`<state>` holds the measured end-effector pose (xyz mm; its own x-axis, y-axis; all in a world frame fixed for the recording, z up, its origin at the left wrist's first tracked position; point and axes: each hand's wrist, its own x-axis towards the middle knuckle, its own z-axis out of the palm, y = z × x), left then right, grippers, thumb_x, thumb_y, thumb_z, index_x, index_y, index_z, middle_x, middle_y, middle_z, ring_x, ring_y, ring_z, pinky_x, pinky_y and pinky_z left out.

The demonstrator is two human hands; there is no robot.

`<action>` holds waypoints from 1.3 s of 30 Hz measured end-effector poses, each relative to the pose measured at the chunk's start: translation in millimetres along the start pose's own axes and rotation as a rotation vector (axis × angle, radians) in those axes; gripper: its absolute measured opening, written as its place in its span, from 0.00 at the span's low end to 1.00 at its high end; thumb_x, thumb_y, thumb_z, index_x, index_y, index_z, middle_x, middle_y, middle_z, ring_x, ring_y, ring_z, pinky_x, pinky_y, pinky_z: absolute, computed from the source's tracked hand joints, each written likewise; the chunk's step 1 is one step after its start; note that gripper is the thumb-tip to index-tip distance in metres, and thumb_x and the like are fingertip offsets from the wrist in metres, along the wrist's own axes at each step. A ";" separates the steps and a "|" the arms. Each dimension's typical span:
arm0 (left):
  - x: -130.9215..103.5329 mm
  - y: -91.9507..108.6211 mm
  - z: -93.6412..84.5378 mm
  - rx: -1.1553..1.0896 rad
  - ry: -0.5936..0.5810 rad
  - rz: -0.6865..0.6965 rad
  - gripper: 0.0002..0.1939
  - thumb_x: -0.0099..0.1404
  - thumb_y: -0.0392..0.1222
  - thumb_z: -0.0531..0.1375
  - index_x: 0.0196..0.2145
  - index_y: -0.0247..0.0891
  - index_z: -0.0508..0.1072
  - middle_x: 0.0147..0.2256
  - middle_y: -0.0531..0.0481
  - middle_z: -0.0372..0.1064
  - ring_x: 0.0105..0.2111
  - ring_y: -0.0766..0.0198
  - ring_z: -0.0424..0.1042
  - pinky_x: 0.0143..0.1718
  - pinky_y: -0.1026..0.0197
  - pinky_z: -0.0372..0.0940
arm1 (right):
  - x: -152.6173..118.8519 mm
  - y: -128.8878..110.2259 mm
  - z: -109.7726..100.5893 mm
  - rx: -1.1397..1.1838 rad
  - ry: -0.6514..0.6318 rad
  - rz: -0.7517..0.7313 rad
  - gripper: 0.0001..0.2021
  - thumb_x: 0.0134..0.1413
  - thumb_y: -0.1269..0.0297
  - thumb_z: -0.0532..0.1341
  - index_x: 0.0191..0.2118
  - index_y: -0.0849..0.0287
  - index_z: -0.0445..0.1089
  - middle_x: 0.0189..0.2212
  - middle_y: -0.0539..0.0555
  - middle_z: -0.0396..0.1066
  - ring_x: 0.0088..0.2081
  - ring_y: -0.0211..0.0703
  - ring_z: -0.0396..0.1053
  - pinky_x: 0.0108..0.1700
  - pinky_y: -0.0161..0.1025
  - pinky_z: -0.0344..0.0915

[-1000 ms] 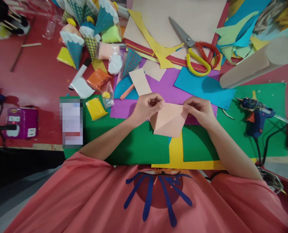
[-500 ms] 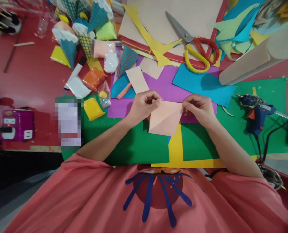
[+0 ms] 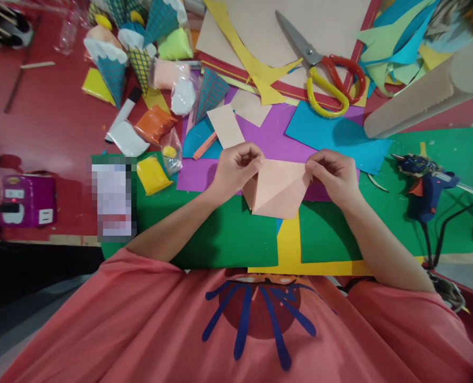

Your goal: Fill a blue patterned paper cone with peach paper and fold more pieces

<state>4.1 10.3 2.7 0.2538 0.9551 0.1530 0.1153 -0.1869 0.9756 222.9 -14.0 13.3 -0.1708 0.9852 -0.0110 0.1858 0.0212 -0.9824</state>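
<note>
Between my hands is a piece of peach craft paper (image 3: 282, 186), bent along a fold on its left side. My left hand (image 3: 238, 170) pinches its upper left corner between thumb and fingers. At the upper right corner my right hand (image 3: 336, 175) pinches it the same way. The paper hangs above the green sheet (image 3: 228, 234) and a yellow sheet (image 3: 289, 244). A peach strip (image 3: 224, 126) and a purple sheet (image 3: 274, 135) lie just beyond my hands, with a blue sheet (image 3: 332, 130) to the right.
Scissors (image 3: 311, 56) lie open at the back. A blue glue gun (image 3: 425, 186) with its cord rests right, near a peach roll (image 3: 412, 101). Paper cones (image 3: 109, 66), clay packets (image 3: 155, 123), a marker (image 3: 123, 114) and a blurred phone-like object (image 3: 112, 199) are left.
The peach paper has turned slightly and shifted right, and a folded flap now shows at its left. My right hand has moved a little to the right; both hands keep their pinch.
</note>
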 end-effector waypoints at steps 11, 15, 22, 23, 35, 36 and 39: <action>0.3 -3.2 -1.1 0.003 0.090 -0.074 0.17 0.62 0.50 0.60 0.21 0.39 0.65 0.18 0.56 0.60 0.18 0.73 0.60 0.19 0.68 0.56 | -4.5 6.3 -4.2 -0.119 0.014 -0.108 0.11 0.56 0.54 0.61 0.42 0.51 0.71 0.37 0.52 0.75 0.36 0.41 0.73 0.34 0.38 0.70; 0.7 -4.1 -0.9 -0.014 0.076 -0.080 0.16 0.62 0.50 0.61 0.22 0.39 0.64 0.18 0.57 0.59 0.18 0.74 0.59 0.19 0.68 0.56 | -5.4 5.9 -3.1 -0.330 -0.064 -0.244 0.12 0.55 0.60 0.62 0.45 0.51 0.73 0.45 0.56 0.76 0.46 0.47 0.73 0.44 0.44 0.71; -1.3 -7.5 1.9 -0.108 -0.036 -0.071 0.15 0.64 0.56 0.58 0.35 0.41 0.68 0.31 0.52 0.69 0.31 0.68 0.72 0.31 0.65 0.65 | -3.4 4.5 0.3 -0.358 0.040 -0.242 0.06 0.57 0.62 0.62 0.33 0.53 0.76 0.33 0.52 0.79 0.34 0.43 0.75 0.37 0.41 0.70; -2.3 -9.8 3.1 -0.111 -0.049 -0.067 0.16 0.63 0.57 0.58 0.38 0.42 0.66 0.34 0.52 0.70 0.34 0.67 0.73 0.33 0.64 0.66 | -3.3 4.3 1.2 -0.342 0.061 -0.210 0.05 0.56 0.62 0.63 0.32 0.54 0.76 0.32 0.52 0.79 0.33 0.42 0.74 0.36 0.40 0.70; -5.6 -6.2 3.8 0.060 -0.175 0.052 0.09 0.64 0.47 0.61 0.35 0.40 0.78 0.37 0.47 0.75 0.40 0.61 0.73 0.40 0.60 0.68 | -1.0 13.8 14.8 0.047 0.081 0.060 0.10 0.48 0.56 0.68 0.36 0.54 0.74 0.26 0.47 0.74 0.26 0.36 0.69 0.26 0.34 0.63; -5.4 -5.7 3.3 0.050 -0.198 0.016 0.09 0.63 0.45 0.61 0.36 0.40 0.79 0.38 0.46 0.77 0.40 0.61 0.74 0.41 0.60 0.68 | -1.3 14.4 15.7 0.037 0.074 0.061 0.11 0.49 0.55 0.68 0.36 0.54 0.74 0.26 0.47 0.74 0.26 0.36 0.69 0.26 0.34 0.62; -5.2 -6.6 3.3 -0.025 -0.226 -0.089 0.10 0.62 0.39 0.60 0.40 0.38 0.79 0.41 0.46 0.78 0.41 0.63 0.76 0.41 0.63 0.69 | 1.1 12.8 12.6 -0.069 0.070 -0.015 0.10 0.53 0.54 0.65 0.33 0.55 0.73 0.27 0.49 0.74 0.28 0.36 0.70 0.29 0.35 0.65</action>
<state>5.2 5.9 -5.0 0.4524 0.8913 0.0298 0.1235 -0.0957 0.9877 212.9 -14.7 -1.6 -0.1064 0.9941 0.0193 0.2506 0.0456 -0.9670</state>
